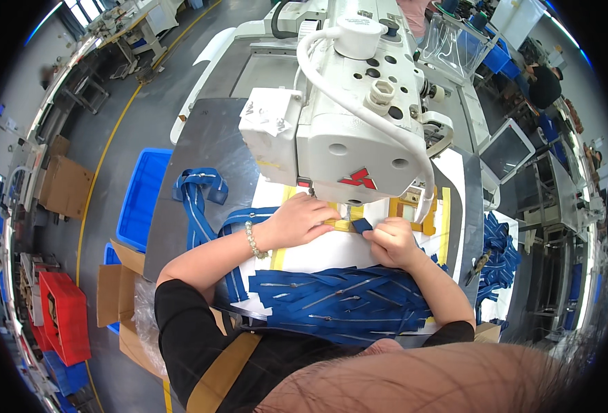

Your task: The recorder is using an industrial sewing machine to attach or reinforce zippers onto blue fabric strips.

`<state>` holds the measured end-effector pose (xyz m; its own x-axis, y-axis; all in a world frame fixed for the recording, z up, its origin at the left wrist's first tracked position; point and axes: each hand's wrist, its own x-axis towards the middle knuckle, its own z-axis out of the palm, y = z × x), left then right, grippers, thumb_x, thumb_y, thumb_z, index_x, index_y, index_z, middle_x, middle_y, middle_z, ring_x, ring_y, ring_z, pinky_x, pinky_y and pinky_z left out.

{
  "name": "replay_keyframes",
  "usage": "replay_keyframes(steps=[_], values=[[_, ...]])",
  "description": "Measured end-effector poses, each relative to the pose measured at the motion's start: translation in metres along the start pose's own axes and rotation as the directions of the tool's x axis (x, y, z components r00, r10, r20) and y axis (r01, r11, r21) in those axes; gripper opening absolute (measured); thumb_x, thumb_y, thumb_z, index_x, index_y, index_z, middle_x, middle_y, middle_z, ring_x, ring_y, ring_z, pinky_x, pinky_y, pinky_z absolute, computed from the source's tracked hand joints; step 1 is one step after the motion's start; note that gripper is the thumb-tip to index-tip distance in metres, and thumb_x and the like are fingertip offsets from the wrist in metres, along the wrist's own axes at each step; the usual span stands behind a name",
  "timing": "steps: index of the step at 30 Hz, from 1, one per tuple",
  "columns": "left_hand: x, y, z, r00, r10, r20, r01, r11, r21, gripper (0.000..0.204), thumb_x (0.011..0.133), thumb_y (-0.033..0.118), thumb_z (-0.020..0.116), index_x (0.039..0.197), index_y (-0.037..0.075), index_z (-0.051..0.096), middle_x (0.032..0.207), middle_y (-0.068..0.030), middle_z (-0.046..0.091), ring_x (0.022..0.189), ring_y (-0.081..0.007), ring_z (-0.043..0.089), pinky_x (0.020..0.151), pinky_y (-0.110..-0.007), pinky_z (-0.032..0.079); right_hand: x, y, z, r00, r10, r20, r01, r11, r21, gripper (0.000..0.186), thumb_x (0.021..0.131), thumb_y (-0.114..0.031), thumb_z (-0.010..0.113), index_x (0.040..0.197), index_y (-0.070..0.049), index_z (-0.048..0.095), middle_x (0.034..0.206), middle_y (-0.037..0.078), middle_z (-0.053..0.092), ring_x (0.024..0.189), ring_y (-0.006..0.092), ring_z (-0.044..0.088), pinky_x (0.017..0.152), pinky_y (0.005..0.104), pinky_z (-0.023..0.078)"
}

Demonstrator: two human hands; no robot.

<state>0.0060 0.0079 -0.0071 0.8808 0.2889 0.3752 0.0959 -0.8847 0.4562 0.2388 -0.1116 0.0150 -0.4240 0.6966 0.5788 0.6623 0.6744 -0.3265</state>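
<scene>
Under the head of a white industrial sewing machine [359,131], both of my hands work close together. My left hand [302,221], with a beaded bracelet at its wrist, has its fingers pressed together at a yellow-edged strip [341,226]; what they grip is hidden. My right hand [395,244] is closed, thumb and finger pinching a small dark blue fabric piece [362,225] beside that strip. A long blue zipper tape [199,215] runs from the left side toward my left wrist and passes beneath that arm. In front of both hands lies a pile of blue zippers [338,303] with silvery teeth.
A yellow bracket [428,221] stands right of my right hand. More blue zippers [500,258] heap at the table's right, near a screen [507,153]. On the left are a blue bin [144,199], an opened cardboard box [122,292] and a red crate [64,316].
</scene>
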Motion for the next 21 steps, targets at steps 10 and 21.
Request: replay_keyframes(steps=[10,21], values=[[0.005,0.009,-0.006,0.988,0.037,0.152,-0.053,0.993,0.105,0.043,0.086,0.033,0.063,0.125,0.018,0.055,0.095,-0.0044,0.051,0.090,-0.0218,0.049,0.077,-0.036,0.035,-0.011,0.001,-0.002,0.992,-0.063,-0.112,0.046,0.988,-0.146,0.016,0.057,0.002,0.061,0.071,-0.005,0.061,0.054,0.003,0.040,0.044,0.0211,0.041,0.046,0.0323,0.033],[0.002,0.019,0.001,0.997,0.067,0.046,-0.077,0.963,0.258,0.060,0.084,0.032,0.064,0.137,0.012,0.045,0.098,-0.0062,0.050,0.091,-0.0223,0.050,0.078,-0.035,0.035,-0.003,-0.023,-0.019,0.890,-0.448,-0.086,0.404,0.861,-0.310,0.014,0.066,-0.004,0.062,0.080,-0.006,0.065,0.060,-0.003,0.036,0.051,0.0113,0.039,0.049,0.0261,0.031]])
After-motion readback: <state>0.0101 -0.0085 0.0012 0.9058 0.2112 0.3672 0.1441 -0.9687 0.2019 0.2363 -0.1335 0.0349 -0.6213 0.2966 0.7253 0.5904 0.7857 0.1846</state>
